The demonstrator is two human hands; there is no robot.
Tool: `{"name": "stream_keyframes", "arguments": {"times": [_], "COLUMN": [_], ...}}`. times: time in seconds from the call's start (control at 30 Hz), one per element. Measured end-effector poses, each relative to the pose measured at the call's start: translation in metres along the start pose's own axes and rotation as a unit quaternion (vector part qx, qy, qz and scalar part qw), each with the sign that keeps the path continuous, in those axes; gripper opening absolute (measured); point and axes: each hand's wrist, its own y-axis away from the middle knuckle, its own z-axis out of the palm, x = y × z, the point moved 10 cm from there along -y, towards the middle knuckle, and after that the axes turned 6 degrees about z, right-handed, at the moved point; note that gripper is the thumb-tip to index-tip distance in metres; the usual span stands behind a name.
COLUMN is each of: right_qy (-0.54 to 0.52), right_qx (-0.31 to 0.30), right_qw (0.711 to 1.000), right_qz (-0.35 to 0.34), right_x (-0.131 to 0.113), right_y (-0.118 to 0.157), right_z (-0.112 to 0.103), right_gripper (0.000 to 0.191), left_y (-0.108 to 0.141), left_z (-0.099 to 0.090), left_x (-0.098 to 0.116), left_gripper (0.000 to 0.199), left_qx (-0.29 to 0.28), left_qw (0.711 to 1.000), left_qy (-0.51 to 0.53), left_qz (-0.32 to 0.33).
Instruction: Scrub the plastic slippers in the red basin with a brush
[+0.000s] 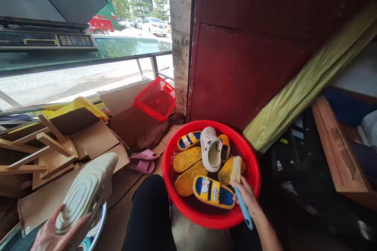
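Left hand (50,233) grips a pale slipper (84,192) — right hand (244,196) clamps a blue-handled brush (244,211) over a red basin (206,124).

We note a red plastic crate (154,100) tilted against a concrete pillar (180,43), pink slippers (143,160) on the floor beside flattened cardboard (138,125), and a dark red metal door (244,59) at right.

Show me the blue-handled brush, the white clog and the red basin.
Blue-handled brush (243,211), head view, on the handle.
White clog (209,138), head view, on its toe.
Red basin (166,164), head view, on the rim.
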Motion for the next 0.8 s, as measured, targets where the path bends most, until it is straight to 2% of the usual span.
{"name": "stream_keyframes", "arguments": {"times": [0.03, 0.07, 0.13, 0.17, 0.23, 0.3, 0.37, 0.47, 0.53, 0.6, 0.63, 0.7, 0.73, 0.8], "right_qy": [0.005, 0.012, 0.018, 0.016, 0.008, 0.000, -0.018, -0.078, -0.116, -0.149, -0.166, -0.202, -0.220, -0.249], "right_qx": [-0.006, -0.012, -0.019, -0.024, -0.035, -0.042, -0.029, 0.018, 0.042, 0.052, 0.055, 0.062, 0.066, 0.074], "right_qw": [1.000, 1.000, 1.000, 1.000, 0.999, 0.999, 0.999, 0.995, 0.991, 0.986, 0.983, 0.976, 0.972, 0.964], "right_qz": [-0.002, -0.003, -0.007, -0.010, -0.017, -0.024, -0.035, -0.052, -0.056, -0.055, -0.052, -0.047, -0.047, -0.051], "right_x": [0.001, 0.003, 0.005, 0.006, 0.008, 0.009, 0.008, 0.004, 0.000, -0.005, -0.008, -0.013, -0.016, -0.022], "right_y": [-0.001, -0.002, -0.003, -0.004, -0.004, -0.003, -0.003, -0.003, -0.003, -0.004, -0.005, -0.007, -0.007, -0.008], "right_z": [0.004, 0.008, 0.016, 0.020, 0.025, 0.027, 0.020, 0.000, -0.010, -0.014, -0.015, -0.014, -0.013, -0.013], "right_gripper": [0.051, 0.054, 0.066, 0.073, 0.084, 0.086, 0.085, 0.086, 0.088, 0.090, 0.091, 0.093, 0.094, 0.094], "left_y": [-0.006, -0.012, -0.016, -0.013, 0.000, 0.012, 0.020, 0.021, 0.017, 0.020, 0.028, 0.056, 0.075, 0.118], "left_z": [-0.004, -0.006, -0.008, -0.005, 0.011, 0.043, 0.086, 0.135, 0.147, 0.142, 0.136, 0.128, 0.129, 0.153], "left_x": [0.024, 0.061, 0.149, 0.198, 0.288, 0.353, 0.387, 0.396, 0.391, 0.401, 0.415, 0.459, 0.485, 0.541], "left_gripper": [0.090, 0.094, 0.098, 0.096, 0.093, 0.088, 0.082, 0.079, 0.074, 0.070, 0.069, 0.066, 0.063, 0.053], "left_qx": [0.006, 0.001, -0.015, -0.035, -0.083, -0.122, -0.153, -0.133, -0.077, -0.008, 0.021, 0.040, 0.020, -0.089], "left_qw": [0.998, 0.994, 0.974, 0.955, 0.915, 0.903, 0.911, 0.934, 0.944, 0.931, 0.912, 0.843, 0.801, 0.729], "left_qy": [0.056, 0.102, 0.185, 0.227, 0.274, 0.257, 0.205, 0.099, 0.052, 0.055, 0.078, 0.152, 0.186, 0.208], "left_qz": [-0.007, 0.034, 0.129, 0.188, 0.284, 0.322, 0.322, 0.317, 0.316, 0.360, 0.403, 0.514, 0.568, 0.646]}}
